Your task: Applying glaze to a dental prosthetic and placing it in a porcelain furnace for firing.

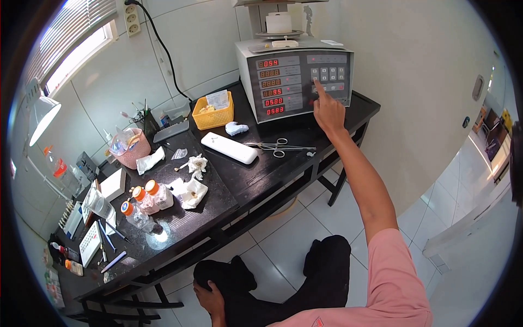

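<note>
My right hand (328, 109) has its index finger stretched onto a button of the grey machine (297, 87), the other fingers curled; the machine has red digit displays and a keypad (328, 75). A white pedestal with a round plate (279, 24) rises at its top. My left hand (210, 298) rests on my black-clad knee (218, 270), fingers loosely spread. Below the machine lie metal scissor-like forceps (278, 146), a long white case (229, 148) and a pale blue-white object (237, 128).
The black desk (229, 191) also carries a yellow basket (212, 113), pink holder (131, 147), orange-capped jars (152, 196), tissues (190, 191), tools and bottles. A lamp (43, 114) is at left, a power strip (132, 20) on the tiled wall, a doorway (479, 147) at right.
</note>
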Tool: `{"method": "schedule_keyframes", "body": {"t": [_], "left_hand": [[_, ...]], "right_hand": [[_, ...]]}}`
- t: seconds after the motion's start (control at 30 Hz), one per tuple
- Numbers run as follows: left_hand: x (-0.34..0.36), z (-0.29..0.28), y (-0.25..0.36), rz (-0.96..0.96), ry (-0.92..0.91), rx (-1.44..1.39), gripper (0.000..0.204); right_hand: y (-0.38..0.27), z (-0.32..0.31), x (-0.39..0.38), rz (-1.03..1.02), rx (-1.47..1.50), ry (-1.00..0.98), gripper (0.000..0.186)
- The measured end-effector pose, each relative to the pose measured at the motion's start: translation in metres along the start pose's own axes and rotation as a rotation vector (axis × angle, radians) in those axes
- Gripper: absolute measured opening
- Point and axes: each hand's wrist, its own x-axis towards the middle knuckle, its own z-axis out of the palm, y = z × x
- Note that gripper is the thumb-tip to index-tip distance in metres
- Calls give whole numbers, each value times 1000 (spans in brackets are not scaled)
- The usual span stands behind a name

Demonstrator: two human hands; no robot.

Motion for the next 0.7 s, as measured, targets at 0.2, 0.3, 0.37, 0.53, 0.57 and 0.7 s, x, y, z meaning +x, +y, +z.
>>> {"method": "schedule_keyframes", "body": {"t": [0.2, 0.3, 0.37, 0.53, 0.57, 0.7], "left_hand": [[1, 2, -2, -2, -5, -10, 57], [0, 1, -2, -4, -9, -6, 56], [0, 0, 0, -5, -10, -6, 55], [-1, -3, 3, -19, -14, 2, 54], [-1, -3, 3, -18, -14, 1, 54], [0, -1, 2, -14, -18, -6, 55]], "right_hand": [[0, -1, 1, 8, 72, 0, 60], [0, -2, 1, 5, 55, 2, 60], [-1, 0, 0, -16, 48, 18, 61], [-1, -1, 0, -10, 67, 19, 61], [-2, 0, 1, -19, 70, 32, 61], [1, 1, 0, -22, 84, 49, 60]]}}
